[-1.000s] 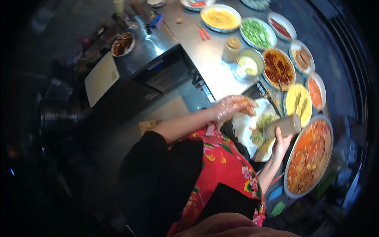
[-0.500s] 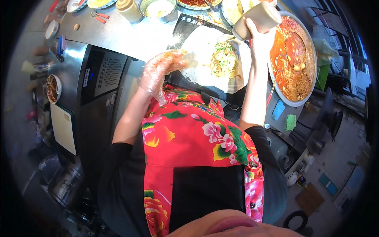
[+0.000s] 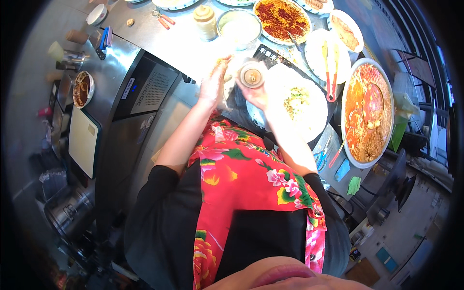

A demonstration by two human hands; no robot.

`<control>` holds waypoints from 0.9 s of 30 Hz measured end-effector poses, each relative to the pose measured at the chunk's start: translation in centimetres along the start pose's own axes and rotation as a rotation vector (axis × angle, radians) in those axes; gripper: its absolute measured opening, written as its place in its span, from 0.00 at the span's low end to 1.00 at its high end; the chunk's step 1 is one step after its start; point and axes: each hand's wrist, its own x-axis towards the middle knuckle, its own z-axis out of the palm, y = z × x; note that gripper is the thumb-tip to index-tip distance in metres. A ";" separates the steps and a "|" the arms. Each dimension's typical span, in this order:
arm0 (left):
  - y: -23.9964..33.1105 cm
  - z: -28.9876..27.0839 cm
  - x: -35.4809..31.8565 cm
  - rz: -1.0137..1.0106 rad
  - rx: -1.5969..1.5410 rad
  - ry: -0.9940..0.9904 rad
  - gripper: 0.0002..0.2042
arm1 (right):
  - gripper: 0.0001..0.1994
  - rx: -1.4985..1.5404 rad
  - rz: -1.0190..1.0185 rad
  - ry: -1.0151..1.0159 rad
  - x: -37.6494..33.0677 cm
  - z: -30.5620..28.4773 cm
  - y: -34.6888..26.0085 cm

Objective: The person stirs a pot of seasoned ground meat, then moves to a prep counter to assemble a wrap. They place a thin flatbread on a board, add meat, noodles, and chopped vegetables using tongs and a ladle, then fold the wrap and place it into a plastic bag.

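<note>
My right hand (image 3: 258, 96) is closed round a squeeze bottle (image 3: 252, 76), whose nozzle end faces up. Close by on its left, my left hand (image 3: 214, 82) has its fingers stretched out, with thin clear plastic about it; glare and motion smear the details. Below and right of the bottle lies a pale, thin round wrap (image 3: 314, 121), topped with a small heap of shredded green and yellowish filling (image 3: 296, 102). The wrap rests on a black board (image 3: 270, 55) with a printed edge. I cannot tell whether the bottle touches my left hand.
A large basin of red, oily food (image 3: 357, 140) stands right. Red-handled tongs (image 3: 331, 89) lie on a white plate (image 3: 315, 50). Behind are a chili dish (image 3: 282, 21), metal bowl (image 3: 239, 28) and another squeeze bottle (image 3: 205, 23). A white cutting board (image 3: 83, 142) is left.
My right hand has brought the bottle from above the wrap's right side leftward, turning it from upside down to nozzle up. My left hand has risen beside it. The view has shifted.
</note>
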 end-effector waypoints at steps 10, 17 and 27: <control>-2.0 -1.6 4.9 -0.063 -0.065 -0.085 0.19 | 0.15 -2.360 -1.131 0.097 8.7 8.5 -7.7; 0.5 -4.6 2.5 -0.072 0.092 -0.150 0.19 | 0.13 -2.749 -0.576 0.225 13.7 11.3 -7.8; 2.2 -5.9 -0.6 -0.147 0.181 -0.114 0.16 | 0.13 -2.147 -0.713 0.081 8.3 9.1 -9.1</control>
